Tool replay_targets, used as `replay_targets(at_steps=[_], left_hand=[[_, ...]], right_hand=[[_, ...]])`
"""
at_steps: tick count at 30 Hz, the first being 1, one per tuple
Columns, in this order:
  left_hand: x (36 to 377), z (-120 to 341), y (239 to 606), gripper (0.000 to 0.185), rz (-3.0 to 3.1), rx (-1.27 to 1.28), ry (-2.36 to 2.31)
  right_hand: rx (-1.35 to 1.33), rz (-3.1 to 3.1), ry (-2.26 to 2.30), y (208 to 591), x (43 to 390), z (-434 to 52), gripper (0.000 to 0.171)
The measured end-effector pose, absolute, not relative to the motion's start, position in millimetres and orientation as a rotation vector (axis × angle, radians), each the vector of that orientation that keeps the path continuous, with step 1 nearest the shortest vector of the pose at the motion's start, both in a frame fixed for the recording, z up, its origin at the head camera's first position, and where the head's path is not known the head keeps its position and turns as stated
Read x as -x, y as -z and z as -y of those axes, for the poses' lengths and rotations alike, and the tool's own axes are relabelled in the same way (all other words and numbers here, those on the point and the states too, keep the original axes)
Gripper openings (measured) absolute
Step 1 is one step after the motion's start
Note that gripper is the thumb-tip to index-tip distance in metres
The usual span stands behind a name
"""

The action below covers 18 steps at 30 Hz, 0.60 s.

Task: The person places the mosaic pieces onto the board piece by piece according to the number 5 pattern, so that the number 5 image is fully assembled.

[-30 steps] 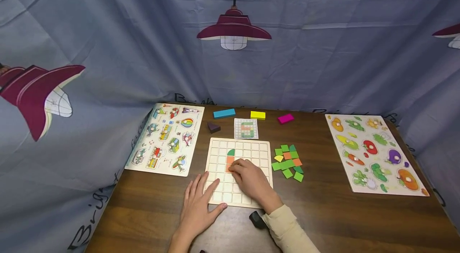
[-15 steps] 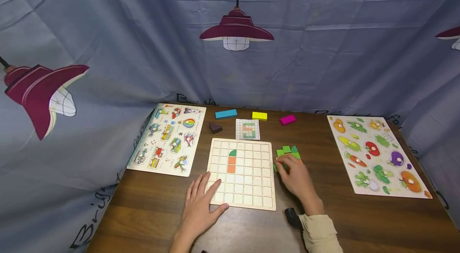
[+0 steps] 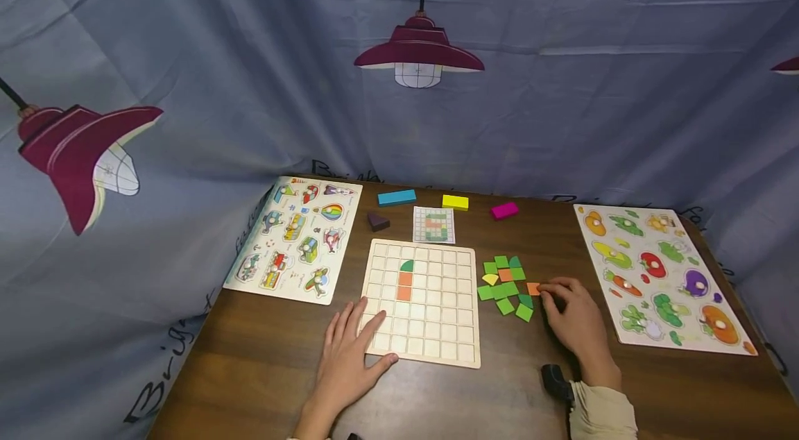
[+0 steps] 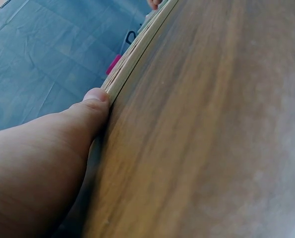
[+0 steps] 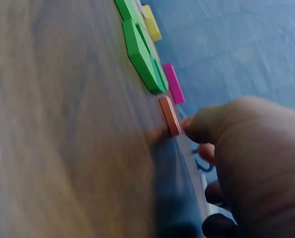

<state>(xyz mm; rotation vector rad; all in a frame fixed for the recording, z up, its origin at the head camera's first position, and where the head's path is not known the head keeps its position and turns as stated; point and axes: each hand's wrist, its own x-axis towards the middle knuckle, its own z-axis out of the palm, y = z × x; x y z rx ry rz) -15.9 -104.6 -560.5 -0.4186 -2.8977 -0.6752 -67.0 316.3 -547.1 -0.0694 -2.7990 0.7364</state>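
The left hand [image 3: 351, 364] is spread out, its fingertips resting on the left edge of a pale wooden grid board [image 3: 437, 322] and its thumb at the near edge. In the left wrist view, its thumb [image 4: 90, 111] touches the board's side. On the board stand a green quarter-round tile [image 3: 407, 266] and two orange square tiles [image 3: 405, 279] in a column. To the right, the right hand [image 3: 577, 322] pinches the edge of a loose orange square tile [image 3: 533, 289] on the table. The right wrist view shows this orange tile [image 5: 170, 116] lying flat by the thumb.
Several green tiles [image 3: 504, 289] with a yellow piece [image 3: 490, 280] lie right of the board. A pattern card [image 3: 434, 225] and blue [image 3: 397, 198], yellow [image 3: 455, 202], magenta [image 3: 504, 211] and dark [image 3: 378, 221] blocks are behind. Picture puzzles flank left [image 3: 293, 239] and right [image 3: 664, 280].
The right hand left the board, passed over the tile pile and is now at its right side. One orange tile has slid slightly rightward from the pile. The left hand stays on the board.
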Motion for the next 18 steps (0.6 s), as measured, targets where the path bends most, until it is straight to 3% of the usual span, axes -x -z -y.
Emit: replay_targets(at_steps=[8,18], left_hand=[[16.8,102.2,560.7,0.074,2.893,0.438,0.687],[16.2,102.7,560.2,0.072,2.873,0.427,0.656]], right_hand=[[0.030,2.808,-0.739,550.6,61.3,-325.0,0.025],[0.042,2.787,-0.633,555.2,60.6,-320.2,0.018]])
